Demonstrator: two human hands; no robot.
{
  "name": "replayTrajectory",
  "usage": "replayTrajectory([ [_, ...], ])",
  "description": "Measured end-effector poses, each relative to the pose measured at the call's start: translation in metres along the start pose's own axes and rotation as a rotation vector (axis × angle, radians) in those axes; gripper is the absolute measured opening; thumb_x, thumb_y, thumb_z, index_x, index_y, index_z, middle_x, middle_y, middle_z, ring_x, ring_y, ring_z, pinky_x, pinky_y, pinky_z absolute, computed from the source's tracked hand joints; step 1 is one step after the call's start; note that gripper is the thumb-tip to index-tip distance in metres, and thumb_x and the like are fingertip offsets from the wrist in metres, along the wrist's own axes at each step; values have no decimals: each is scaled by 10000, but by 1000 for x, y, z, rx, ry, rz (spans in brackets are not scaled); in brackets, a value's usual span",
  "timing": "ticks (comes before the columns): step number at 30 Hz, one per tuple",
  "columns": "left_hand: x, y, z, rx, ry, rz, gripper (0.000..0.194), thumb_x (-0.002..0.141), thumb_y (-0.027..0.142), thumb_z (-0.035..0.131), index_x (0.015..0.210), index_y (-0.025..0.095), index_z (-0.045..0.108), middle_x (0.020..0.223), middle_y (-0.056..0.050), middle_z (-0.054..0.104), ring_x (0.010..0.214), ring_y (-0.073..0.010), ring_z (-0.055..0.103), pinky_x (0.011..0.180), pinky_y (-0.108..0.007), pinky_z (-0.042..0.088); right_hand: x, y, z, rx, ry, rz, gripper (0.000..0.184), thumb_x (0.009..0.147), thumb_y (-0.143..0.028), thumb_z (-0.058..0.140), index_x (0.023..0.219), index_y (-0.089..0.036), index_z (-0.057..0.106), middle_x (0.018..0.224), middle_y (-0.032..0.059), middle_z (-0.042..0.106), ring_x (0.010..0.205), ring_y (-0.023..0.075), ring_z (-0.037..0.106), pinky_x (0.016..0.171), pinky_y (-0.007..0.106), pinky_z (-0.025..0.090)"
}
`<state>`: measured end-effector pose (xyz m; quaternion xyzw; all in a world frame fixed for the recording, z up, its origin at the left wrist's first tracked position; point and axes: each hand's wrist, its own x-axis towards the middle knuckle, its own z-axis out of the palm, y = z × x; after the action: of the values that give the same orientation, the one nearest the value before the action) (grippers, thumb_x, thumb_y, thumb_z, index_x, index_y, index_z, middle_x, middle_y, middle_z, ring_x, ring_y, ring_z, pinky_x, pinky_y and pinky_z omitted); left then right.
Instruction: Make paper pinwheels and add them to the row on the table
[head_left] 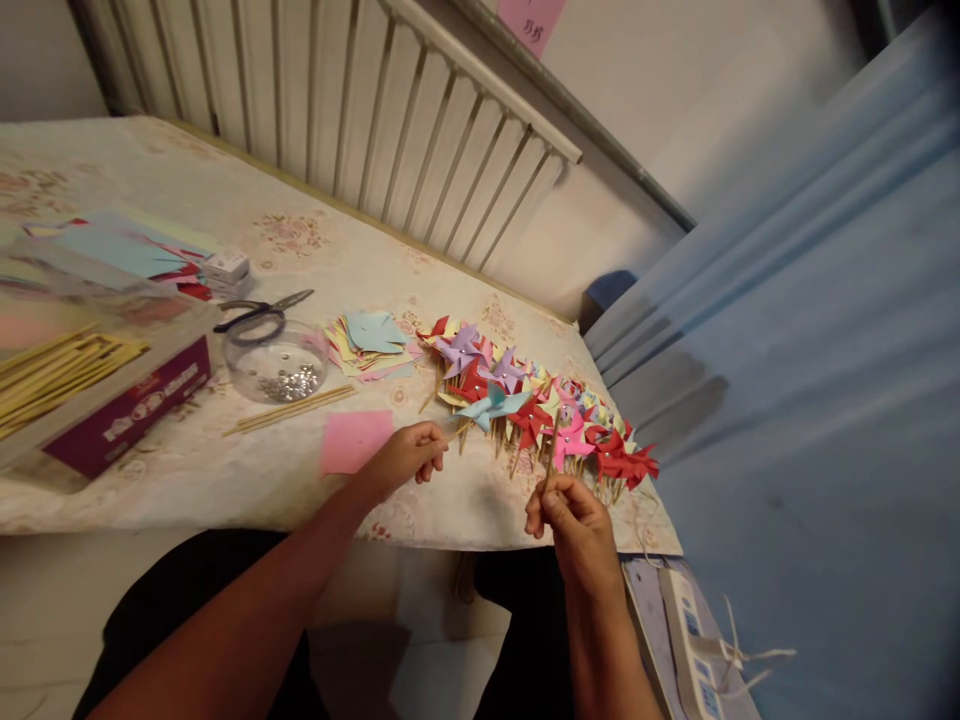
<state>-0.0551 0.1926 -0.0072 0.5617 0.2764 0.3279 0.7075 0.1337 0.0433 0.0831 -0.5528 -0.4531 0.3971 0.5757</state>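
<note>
My left hand [417, 452] is closed, its fingertips pinching the thin stick of a light blue paper pinwheel [493, 404]. This pinwheel is at the near edge of a crowded pile of paper pinwheels [531, 420] in red, purple, pink and yellow. To the right, my right hand [568, 515] is closed around a thin brownish stick [553, 448] that points up in front of the pile. Its lower end is hidden in the fingers. A pink paper square [355, 441] lies flat just left of my left hand.
Left of the hands are loose sticks [289, 409], a clear round dish of small metal pieces [276, 362], scissors [259, 312], cut paper sheets [371, 335] and a plastic box [135, 385] of sticks. A power strip [691, 645] and blue curtain [787, 300] are at right.
</note>
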Motion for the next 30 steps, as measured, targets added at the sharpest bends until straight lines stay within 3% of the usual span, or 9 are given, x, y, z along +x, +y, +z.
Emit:
replayTrajectory([
  [9,-3,6,1,-15,-13,8,197,791,343,535,731,164,483,628,31,549,461,-63,455,438,-196,336,-1,12,-7,-85,128,-14,119,747,-266,705,755,-181,622,581,-49,519,499,67,449,477,185,345],
  [15,-3,7,2,-26,-2,8,215,781,369,550,747,166,487,613,30,557,458,-70,460,439,-200,332,-10,14,3,-65,-14,163,182,784,-336,672,815,-172,600,610,-15,622,405,61,471,402,175,313],
  [30,1,1,0,-70,33,26,210,766,353,581,768,169,481,619,39,562,446,-61,457,428,-192,328,-16,7,17,-54,-72,237,202,821,-344,620,839,-159,541,588,1,651,358,71,530,356,147,279],
])
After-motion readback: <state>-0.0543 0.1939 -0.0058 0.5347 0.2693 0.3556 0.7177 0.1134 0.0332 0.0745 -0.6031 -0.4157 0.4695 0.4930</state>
